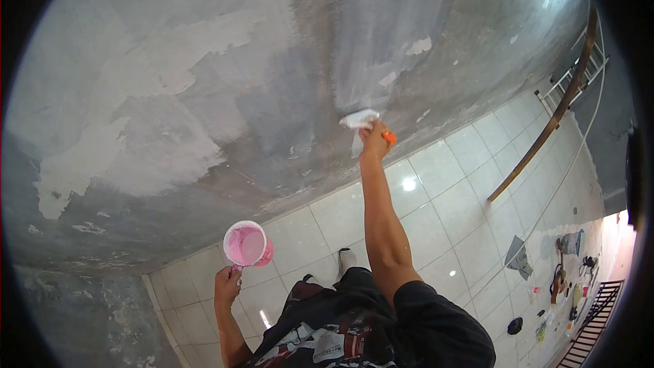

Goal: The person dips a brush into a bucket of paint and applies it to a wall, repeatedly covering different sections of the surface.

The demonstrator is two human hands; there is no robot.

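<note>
My right hand [375, 142] is wrapped round the orange handle of a wide paintbrush [360, 119], arm stretched forward. Its whitish head lies against the grey wall [272, 95], at the lower end of a pale, streaky strip. Low on the left, my left hand [228, 285] grips the handle of a pink dipper [248, 243]. The dipper is held out over the floor with its mouth facing up, and a pale liquid shows inside its pink-white rim.
White tiles cover the floor [443, 197]. At the right, a long curved wooden strip [545, 133] leans near a metal ladder [569, 85]. Farther back lie a grey cloth [519, 259], a guitar [560, 276] and several small items. A dark metal rack [599, 313] stands at the lower right.
</note>
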